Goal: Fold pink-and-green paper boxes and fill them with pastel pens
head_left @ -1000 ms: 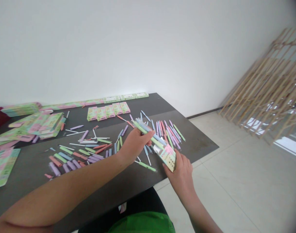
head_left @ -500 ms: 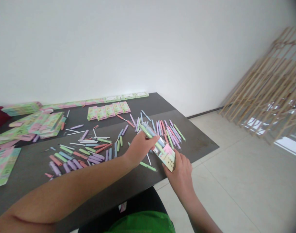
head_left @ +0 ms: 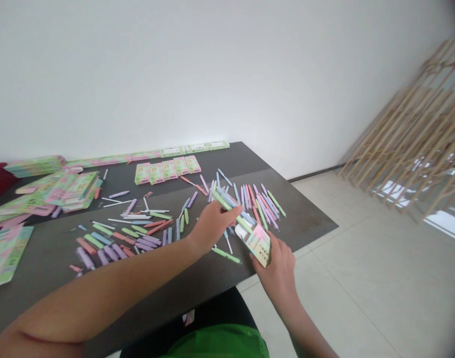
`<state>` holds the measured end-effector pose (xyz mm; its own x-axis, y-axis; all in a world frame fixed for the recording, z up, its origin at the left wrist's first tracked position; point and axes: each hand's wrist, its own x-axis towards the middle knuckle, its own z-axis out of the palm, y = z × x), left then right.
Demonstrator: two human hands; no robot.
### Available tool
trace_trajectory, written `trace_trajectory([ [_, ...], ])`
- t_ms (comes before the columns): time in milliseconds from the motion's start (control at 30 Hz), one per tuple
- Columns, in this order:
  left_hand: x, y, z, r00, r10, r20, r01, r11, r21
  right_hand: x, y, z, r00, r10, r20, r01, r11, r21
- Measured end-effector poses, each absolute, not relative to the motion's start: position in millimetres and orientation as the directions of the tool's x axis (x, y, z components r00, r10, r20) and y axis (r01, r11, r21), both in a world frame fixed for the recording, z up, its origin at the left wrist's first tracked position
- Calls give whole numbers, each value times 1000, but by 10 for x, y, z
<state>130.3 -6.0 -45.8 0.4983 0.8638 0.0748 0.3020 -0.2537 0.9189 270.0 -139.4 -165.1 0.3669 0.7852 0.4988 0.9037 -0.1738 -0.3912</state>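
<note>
On my feed, I see the left hand [head_left: 210,226] pinching a bunch of pens [head_left: 223,200], green and blue showing, their lower ends at the open mouth of a small box [head_left: 260,243]. The right hand [head_left: 277,258] grasps that box, held slanted by the edge of the table [head_left: 309,223]. Loose pens [head_left: 275,203] lie just beyond; farther back, five boxes [head_left: 170,169] sit in a row.

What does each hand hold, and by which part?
Left hand: pens, roughly midway along their visible length. Right hand: printed box, by its sides near the lower end.
</note>
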Motion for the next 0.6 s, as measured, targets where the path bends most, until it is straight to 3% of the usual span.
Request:
trace_trajectory([
  [300,1290,-74,-406,501,855,131,242,-283,928,2718,-1390,-1662,373,761,530,901,-161,-402],
  [600,1308,-144,-445,529,844,87,254,-255,933,2703,-1383,-1637,387,741,549,896,-162,-413],
])
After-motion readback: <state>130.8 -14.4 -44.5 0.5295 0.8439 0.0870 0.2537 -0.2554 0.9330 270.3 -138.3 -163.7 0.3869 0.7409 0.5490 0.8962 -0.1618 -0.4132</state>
